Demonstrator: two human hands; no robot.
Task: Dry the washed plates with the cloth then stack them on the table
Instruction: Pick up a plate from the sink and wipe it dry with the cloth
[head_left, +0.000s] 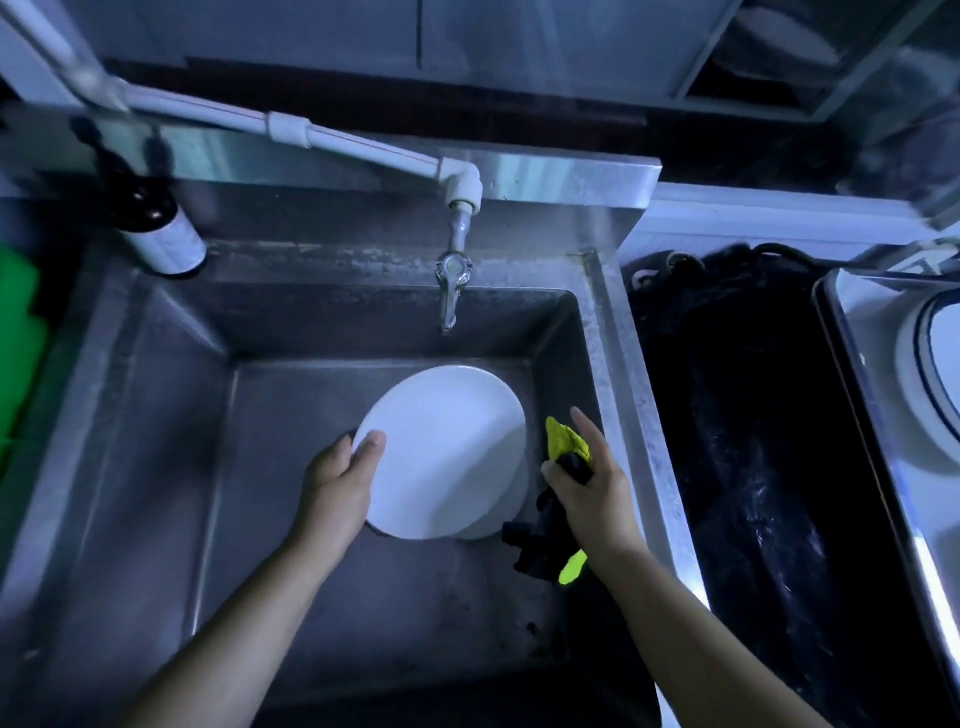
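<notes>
The left hand holds the white plate at its left rim, thumb laid on the upper face; its grip is clamped on that rim. The plate is inside the steel sink, below the tap. The right hand has its grip wrapped round the bunched black-and-yellow cloth, just beside the plate's right edge. A blue-rimmed plate lies in a tray at far right.

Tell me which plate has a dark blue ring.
The plate at the far right, lying in the metal tray: a dark blue ring runs round it. The other plate, which the left hand grips in the sink, is plain white.
</notes>
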